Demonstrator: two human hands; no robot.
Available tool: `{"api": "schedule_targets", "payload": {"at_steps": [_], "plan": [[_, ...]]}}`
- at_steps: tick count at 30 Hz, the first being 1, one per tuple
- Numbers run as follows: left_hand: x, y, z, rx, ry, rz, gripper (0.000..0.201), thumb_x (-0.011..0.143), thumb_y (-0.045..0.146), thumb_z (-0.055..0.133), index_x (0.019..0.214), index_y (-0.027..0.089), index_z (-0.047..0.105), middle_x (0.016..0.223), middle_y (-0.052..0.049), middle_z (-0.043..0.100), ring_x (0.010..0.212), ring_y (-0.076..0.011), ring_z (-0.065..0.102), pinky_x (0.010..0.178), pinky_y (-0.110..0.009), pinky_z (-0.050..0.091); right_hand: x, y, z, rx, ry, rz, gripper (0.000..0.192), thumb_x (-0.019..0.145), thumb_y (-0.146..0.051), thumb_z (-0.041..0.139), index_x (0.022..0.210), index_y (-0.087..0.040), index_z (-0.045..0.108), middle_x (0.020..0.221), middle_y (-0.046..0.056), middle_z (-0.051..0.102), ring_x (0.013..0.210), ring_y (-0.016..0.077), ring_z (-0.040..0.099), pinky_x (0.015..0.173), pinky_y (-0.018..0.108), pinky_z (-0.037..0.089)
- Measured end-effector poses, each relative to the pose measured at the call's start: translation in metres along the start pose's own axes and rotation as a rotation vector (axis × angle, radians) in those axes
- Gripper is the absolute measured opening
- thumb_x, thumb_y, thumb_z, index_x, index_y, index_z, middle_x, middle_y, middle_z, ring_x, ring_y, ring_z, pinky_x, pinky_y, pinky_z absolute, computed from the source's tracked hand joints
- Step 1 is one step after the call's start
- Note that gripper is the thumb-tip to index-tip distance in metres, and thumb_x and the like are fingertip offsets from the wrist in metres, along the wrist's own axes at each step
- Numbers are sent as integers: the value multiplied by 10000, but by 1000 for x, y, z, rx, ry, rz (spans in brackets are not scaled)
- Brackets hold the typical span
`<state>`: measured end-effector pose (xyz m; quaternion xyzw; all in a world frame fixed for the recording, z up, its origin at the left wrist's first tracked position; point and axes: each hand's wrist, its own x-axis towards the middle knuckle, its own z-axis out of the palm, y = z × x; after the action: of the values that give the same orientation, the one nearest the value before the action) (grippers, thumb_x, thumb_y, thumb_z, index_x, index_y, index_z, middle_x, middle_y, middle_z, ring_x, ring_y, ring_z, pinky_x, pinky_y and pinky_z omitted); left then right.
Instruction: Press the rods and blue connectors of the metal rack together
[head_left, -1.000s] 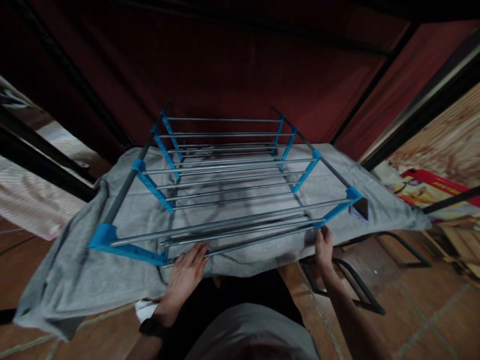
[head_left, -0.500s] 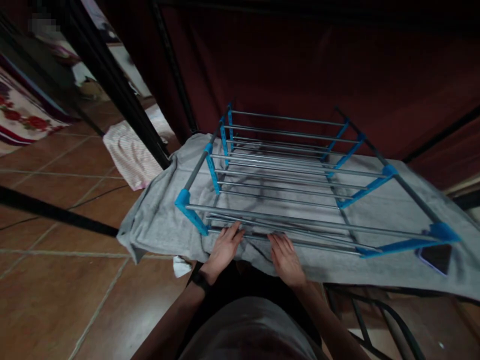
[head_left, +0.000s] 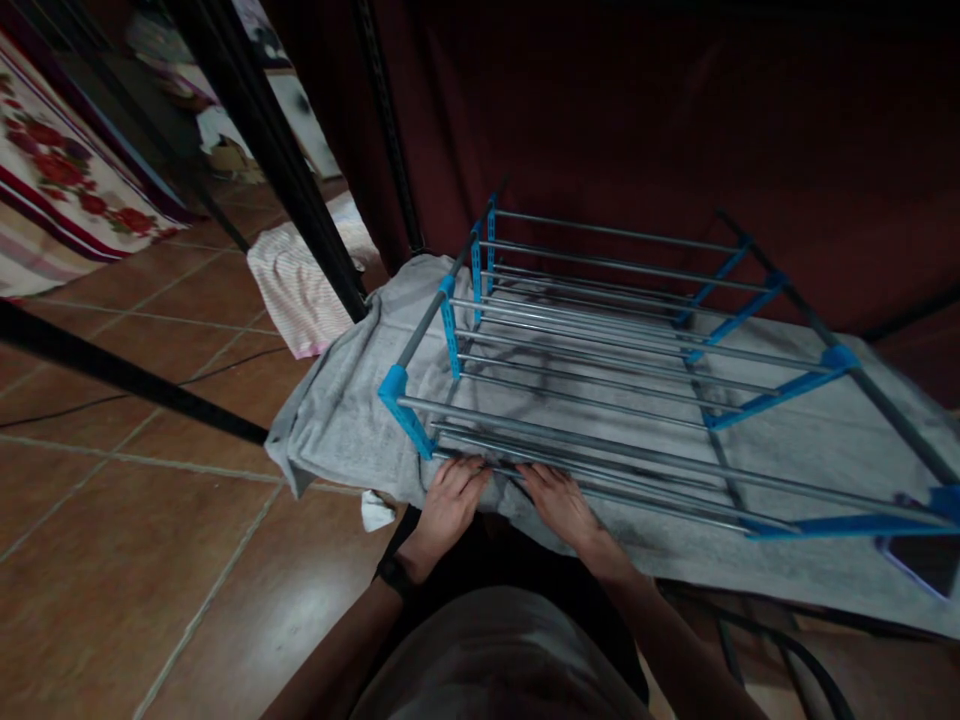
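In front of me a shoe rack (head_left: 585, 425) of grey metal rods and blue plastic connectors lies on a grey cloth (head_left: 345, 400). Along its near lower edge runs a metal rod (head_left: 645, 506), partly covered by my hands. My left hand (head_left: 452, 500), with a dark band on the wrist, has its fingers curled over this rod near the left blue connector (head_left: 409, 415). A short way to the right, my right hand (head_left: 559, 508) also bends its fingers over the rod. Both thumbs point inward. The fingertips' undersides are hidden.
A phone (head_left: 922, 560) rests by the rack's right end. Dark metal posts (head_left: 277, 150) and a slanting bar (head_left: 135, 375) stand at left. A dark red curtain (head_left: 637, 110) hangs behind. A striped cloth (head_left: 296, 285) and a cable (head_left: 225, 370) lie on the tiled floor (head_left: 112, 540).
My view has turned left, so the rack sits farther right in the picture. My right hand has slid left along the rod, nearer my left hand. The left fingers have drawn in onto the rod.
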<state>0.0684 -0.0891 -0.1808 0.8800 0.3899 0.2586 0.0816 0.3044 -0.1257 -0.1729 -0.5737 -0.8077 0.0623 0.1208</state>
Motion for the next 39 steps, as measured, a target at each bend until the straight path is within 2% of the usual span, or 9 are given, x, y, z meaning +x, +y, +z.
{"api": "schedule_targets", "payload": {"at_steps": [2,5,7,10,12,18,24,32,39], "plan": [[-13,-10,-8,-40,141,-163,275,967,199,436,1169,231,619,1186,-94,629,1167,-235,558,1044,-436,427,0,0,0,2,6,3,366,983,-182,452,1315,-284,565,1152,67,681,1003,219,637,890,369,501],[-18,-32,-18,-132,431,-485,232,948,251,454,1140,189,568,1144,-120,593,1115,-237,566,997,-422,469,0,-1,0,6,16,21,378,973,-171,457,1314,-289,567,1136,71,684,982,224,637,878,374,505],[-12,-45,-20,-238,499,-622,315,912,245,476,1216,168,509,1160,-125,588,1087,-226,583,976,-403,489,0,-2,1,9,19,29,367,975,-179,452,1308,-278,573,1135,77,682,981,227,634,877,375,505],[1,-53,-16,-374,357,-668,387,835,183,475,1218,174,532,1127,-99,641,1051,-223,617,973,-400,498,0,-2,2,24,23,20,367,979,-181,439,1311,-265,571,1133,82,677,1002,225,624,895,374,500],[5,-50,-11,-382,289,-675,396,800,161,474,1181,183,577,1130,-94,667,1072,-242,627,995,-416,488,-1,-2,4,27,24,16,366,982,-183,430,1309,-265,572,1116,79,675,994,219,620,898,369,500],[6,-37,-9,-346,302,-716,496,788,133,479,1281,153,526,1182,-138,671,1085,-276,641,972,-422,494,-2,-1,7,38,9,16,363,997,-198,405,1311,-263,574,1090,72,672,957,211,621,891,362,511],[6,-35,-14,-360,265,-728,380,793,130,463,1152,145,590,1022,-126,706,960,-254,672,880,-389,522,-3,0,7,67,18,31,376,982,-202,438,1321,-278,582,1131,78,671,984,220,630,911,376,514],[1,-37,-4,-415,310,-764,332,800,212,546,1121,171,616,1061,-105,710,1005,-238,672,922,-383,524,-6,6,7,56,2,28,360,989,-206,431,1299,-276,601,1114,70,681,979,213,641,901,349,510],[1,-38,-6,-389,292,-776,315,805,210,544,1106,169,628,1057,-107,713,992,-249,672,915,-405,527,-6,7,8,67,1,27,348,1000,-229,425,1295,-263,606,1104,69,686,980,207,642,897,334,507]]}}
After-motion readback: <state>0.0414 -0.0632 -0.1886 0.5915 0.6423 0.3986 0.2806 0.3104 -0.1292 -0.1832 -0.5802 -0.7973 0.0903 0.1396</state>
